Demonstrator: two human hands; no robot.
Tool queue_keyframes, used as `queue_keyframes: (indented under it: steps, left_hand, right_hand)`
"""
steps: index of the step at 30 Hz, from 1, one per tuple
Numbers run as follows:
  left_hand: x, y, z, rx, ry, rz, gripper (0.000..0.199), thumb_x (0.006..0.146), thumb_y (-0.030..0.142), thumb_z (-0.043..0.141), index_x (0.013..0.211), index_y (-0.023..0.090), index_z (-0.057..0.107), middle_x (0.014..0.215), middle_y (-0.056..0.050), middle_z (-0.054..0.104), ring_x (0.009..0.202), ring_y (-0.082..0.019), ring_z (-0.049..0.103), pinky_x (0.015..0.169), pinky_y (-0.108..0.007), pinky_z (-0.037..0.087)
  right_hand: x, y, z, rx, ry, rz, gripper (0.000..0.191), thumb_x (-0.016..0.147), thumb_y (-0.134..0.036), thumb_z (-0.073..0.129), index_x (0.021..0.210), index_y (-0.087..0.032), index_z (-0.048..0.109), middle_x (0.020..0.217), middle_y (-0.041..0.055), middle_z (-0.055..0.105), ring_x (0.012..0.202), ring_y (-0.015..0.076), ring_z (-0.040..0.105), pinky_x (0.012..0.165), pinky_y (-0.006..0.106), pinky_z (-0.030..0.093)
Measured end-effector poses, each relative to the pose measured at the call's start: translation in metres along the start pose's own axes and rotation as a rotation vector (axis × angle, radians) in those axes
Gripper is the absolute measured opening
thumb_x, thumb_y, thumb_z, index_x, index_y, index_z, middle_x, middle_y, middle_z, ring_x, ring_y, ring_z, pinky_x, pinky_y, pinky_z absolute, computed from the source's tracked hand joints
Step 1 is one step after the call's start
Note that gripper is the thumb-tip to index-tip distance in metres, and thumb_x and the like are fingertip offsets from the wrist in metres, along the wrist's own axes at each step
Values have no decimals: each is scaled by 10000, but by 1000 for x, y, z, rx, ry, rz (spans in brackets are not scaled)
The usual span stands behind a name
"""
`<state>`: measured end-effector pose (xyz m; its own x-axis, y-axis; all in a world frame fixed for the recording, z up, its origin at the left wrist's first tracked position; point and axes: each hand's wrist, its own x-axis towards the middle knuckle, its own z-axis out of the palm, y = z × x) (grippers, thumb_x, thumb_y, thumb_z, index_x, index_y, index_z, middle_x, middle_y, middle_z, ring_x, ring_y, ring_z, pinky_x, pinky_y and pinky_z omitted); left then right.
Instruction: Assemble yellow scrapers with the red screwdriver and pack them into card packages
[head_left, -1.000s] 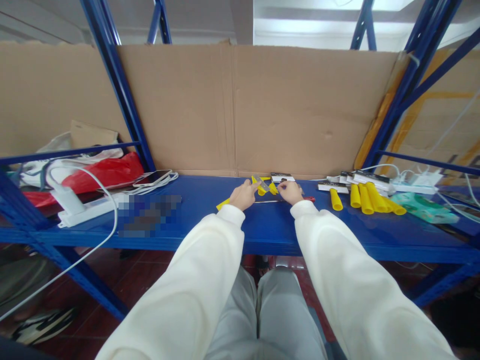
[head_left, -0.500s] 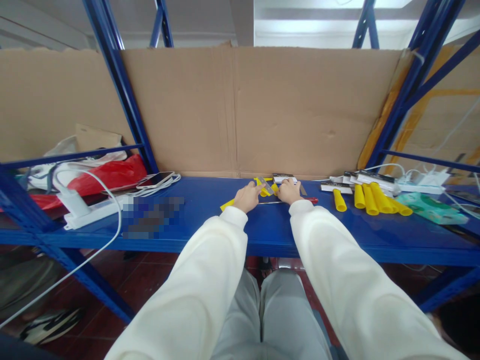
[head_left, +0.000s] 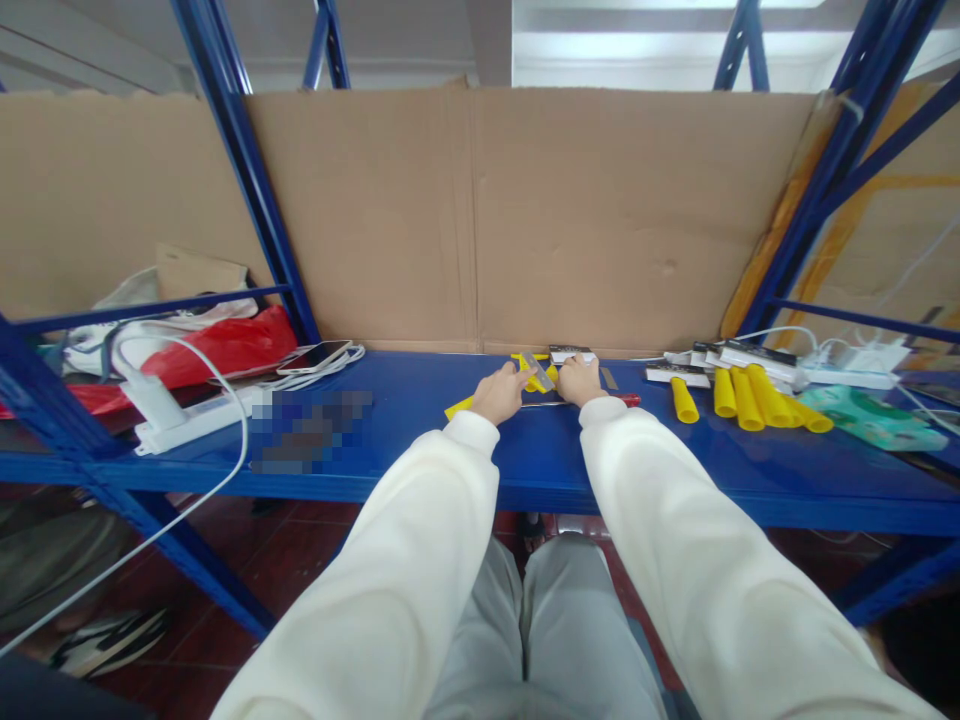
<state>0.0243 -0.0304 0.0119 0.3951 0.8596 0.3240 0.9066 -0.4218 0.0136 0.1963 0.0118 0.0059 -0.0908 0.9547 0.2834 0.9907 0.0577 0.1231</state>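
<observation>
Translucent strip [head_left: 539,373], flat to all appearances, over yellow material [head_left: 532,384] toward the far side of the blue shelf [head_left: 420,400], between the two hands. Best handled, in all likelihood, with light, even fingertip pressure: steady from the left with the left hand [head_left: 499,394], make only small adjustments from the right with the right hand [head_left: 580,380], and avoid bending the strip or creasing the yellow material. Preferably square up the edges before pressing harder, with both wrists low and clear of the screwdriver [head_left: 628,400], lying crosswise just on the near side with red handle to the right. Fingers of the left hand reaching right, index finger extended to the strip or just beside; impossible to tell between a pinch and a mere touch. Fingers of the right hand bent downward close to the strip's right side, with fingertips hidden; impossible to tell between clenched, released or grasping. Long axis of the strip on a slant, from far left to near right, clearly oblique to the shelf's near edge. Too small and too plain at both ends for telling front from back.
</observation>
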Motion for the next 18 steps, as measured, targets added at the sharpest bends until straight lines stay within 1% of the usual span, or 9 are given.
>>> queue_keyframes:
  steps: [3,8,13,18]
  left_hand:
    - [0,0,0,-2,-8,4,492,1033,260,346,1499,339,486,1229,-101,567,1107,-234,651,904,-329,523]
    - [-1,-1,0,3,-15,11,495,1032,262,351,1503,347,476,1223,-101,566,1110,-238,647,912,-337,524]
    - [-1,0,1,3,-8,12,488,1030,269,364,1495,355,487,1218,-99,565,1108,-238,643,912,-336,526]
    - [-1,1,0,14,-10,14,487,1032,263,355,1493,342,494,1217,-99,564,1103,-235,646,914,-333,522]
  right_hand:
    - [-1,-1,-1,-14,14,-14,438,905,-185,435,1259,-113,683,1314,221,635,1289,341,434,1062,521,283]
    - [2,-3,-2,3,-8,-11,438,899,-218,473,1272,-118,680,1328,220,624,1292,353,434,1056,519,293]
    - [6,-4,0,-9,-40,-4,461,875,-190,496,1299,-117,663,1338,220,616,1284,347,444,1037,509,315]
    - [6,-5,0,-43,-46,-11,429,887,-190,511,1278,-126,678,1314,217,633,1280,341,458,1032,490,311]
